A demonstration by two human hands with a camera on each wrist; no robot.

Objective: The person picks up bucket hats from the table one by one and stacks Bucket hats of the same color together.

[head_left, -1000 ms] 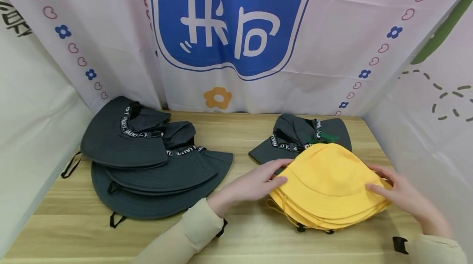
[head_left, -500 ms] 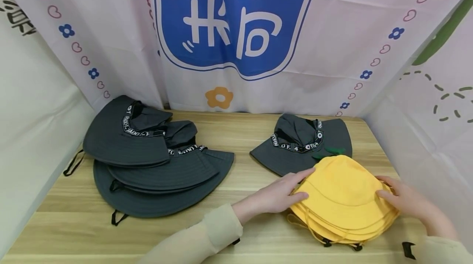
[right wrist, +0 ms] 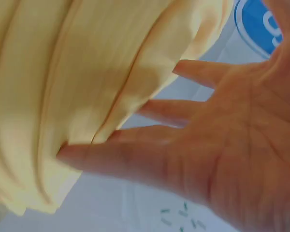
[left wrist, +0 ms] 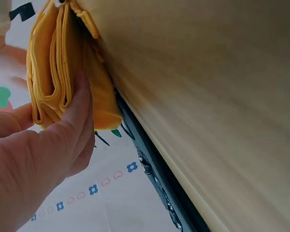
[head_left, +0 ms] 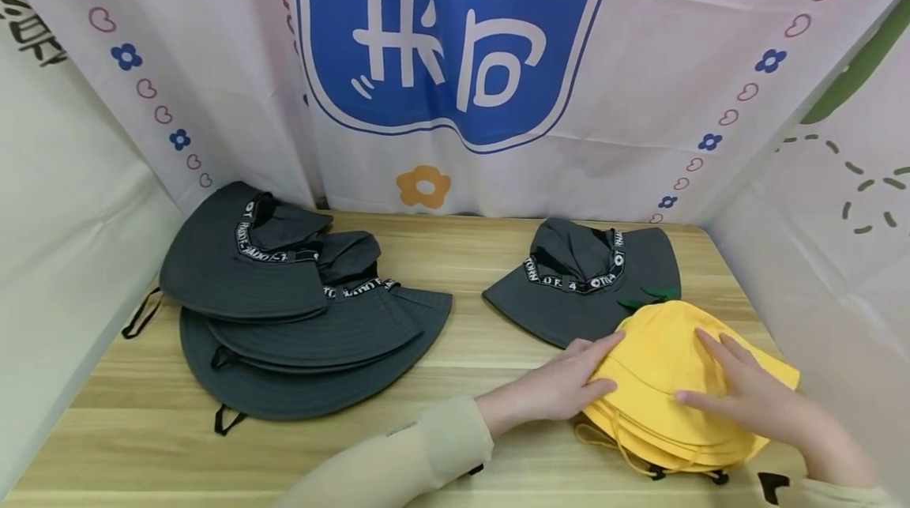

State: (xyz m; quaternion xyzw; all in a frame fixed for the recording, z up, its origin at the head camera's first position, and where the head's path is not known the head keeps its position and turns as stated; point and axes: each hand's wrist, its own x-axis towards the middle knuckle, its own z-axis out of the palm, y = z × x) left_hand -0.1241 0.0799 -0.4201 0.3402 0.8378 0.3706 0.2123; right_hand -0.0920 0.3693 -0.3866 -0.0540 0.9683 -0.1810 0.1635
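A stack of folded yellow bucket hats (head_left: 650, 358) lies at the right of the table, tilted against a dark grey hat. My left hand (head_left: 569, 385) grips the stack's left end. In the left wrist view, that hand (left wrist: 43, 150) has its thumb on one face of the folded yellow layers and its fingers on the other. My right hand (head_left: 753, 397) lies over the right part of the top hat with fingers spread. The right wrist view shows the straight fingertips of this hand (right wrist: 222, 125) touching the yellow cloth (right wrist: 87, 82). Green leaf-shaped trim (head_left: 657, 295) shows at the crown.
One dark grey bucket hat (head_left: 533, 310) lies behind the yellow stack, partly covered by it. Several dark grey hats (head_left: 284, 374) are piled at the left with black straps hanging out. A white printed curtain (head_left: 640, 97) closes off the wooden table's (head_left: 426, 247) back.
The yellow stack has shifted right and toward me, uncovering more of the dark hat behind. My right hand has moved from the stack's right edge onto the top hat, its fingers straightening.
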